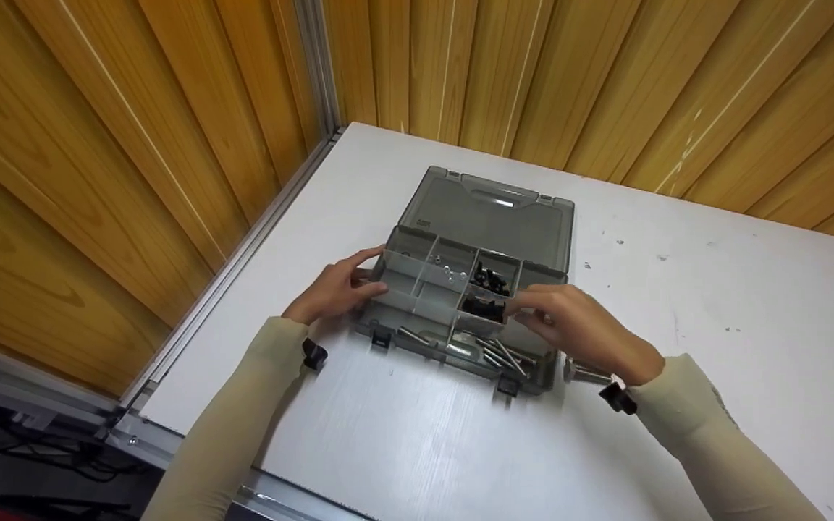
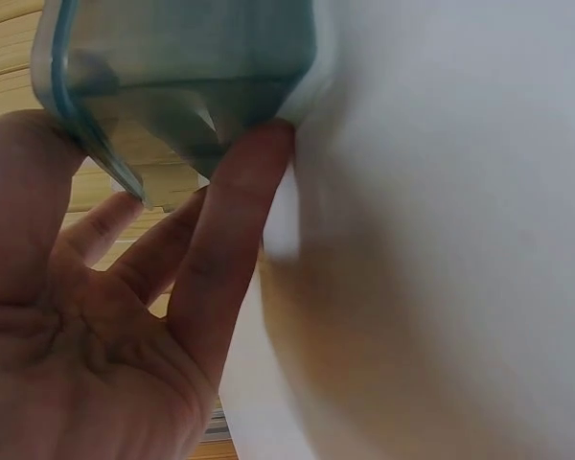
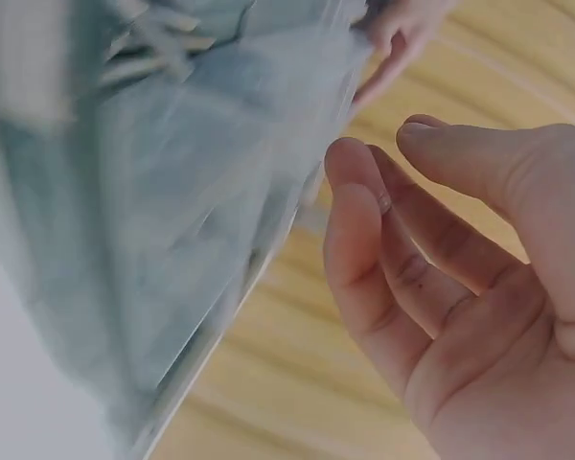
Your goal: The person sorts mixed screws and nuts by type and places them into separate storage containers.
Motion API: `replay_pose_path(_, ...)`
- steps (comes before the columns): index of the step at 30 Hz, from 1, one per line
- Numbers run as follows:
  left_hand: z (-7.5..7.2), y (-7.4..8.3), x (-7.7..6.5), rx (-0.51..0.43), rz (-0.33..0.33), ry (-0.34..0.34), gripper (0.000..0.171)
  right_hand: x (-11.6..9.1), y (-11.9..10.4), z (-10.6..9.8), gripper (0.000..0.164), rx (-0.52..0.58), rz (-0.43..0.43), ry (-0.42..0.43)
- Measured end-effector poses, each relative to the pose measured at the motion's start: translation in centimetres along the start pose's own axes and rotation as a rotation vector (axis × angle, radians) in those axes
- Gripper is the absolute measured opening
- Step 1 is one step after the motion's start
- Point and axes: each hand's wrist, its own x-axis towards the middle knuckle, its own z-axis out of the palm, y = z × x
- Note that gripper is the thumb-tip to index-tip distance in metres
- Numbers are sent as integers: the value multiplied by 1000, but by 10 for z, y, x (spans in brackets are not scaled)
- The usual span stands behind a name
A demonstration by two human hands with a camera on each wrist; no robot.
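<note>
A grey translucent compartment box (image 1: 401,265) lies on the table with its lid (image 1: 489,217) folded back. My left hand (image 1: 336,291) grips the box's left side; in the left wrist view its thumb lies at the rim and a finger reaches the bottom edge. Over the right-hand compartments hovers my right hand (image 1: 576,325), fingers loosely bent. In the right wrist view a gap shows between thumb and fingertips (image 3: 350,163), with nothing held there. Near those fingers are black small parts (image 1: 489,279) in two compartments. Long silver bolts (image 1: 507,354) lie in the front compartment, and small shiny pieces (image 1: 453,273) sit farther back.
A metal piece (image 1: 589,373) lies on the white table (image 1: 417,441), right of the box and partly behind my right wrist. Wood-patterned walls (image 1: 460,72) rise behind and at the left. Black latches (image 1: 381,339) jut from the box's front.
</note>
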Motion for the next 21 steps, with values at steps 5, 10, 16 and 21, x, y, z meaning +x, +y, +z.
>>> replay_pose_path(5,0,0,1,6,-16,3,73,-31,18,-7,28,-3,44,92)
replay_pose_path(10,0,0,1,-9,-5,-5,73,-55,32,-4,30,-6,84,168)
replay_pose_path(16,-1,-1,1,-11,3,-8,73,-79,43,2,27,0,159,138)
replay_pose_path(21,-1,-1,1,-4,-5,-6,74,-91,49,8,24,16,240,81)
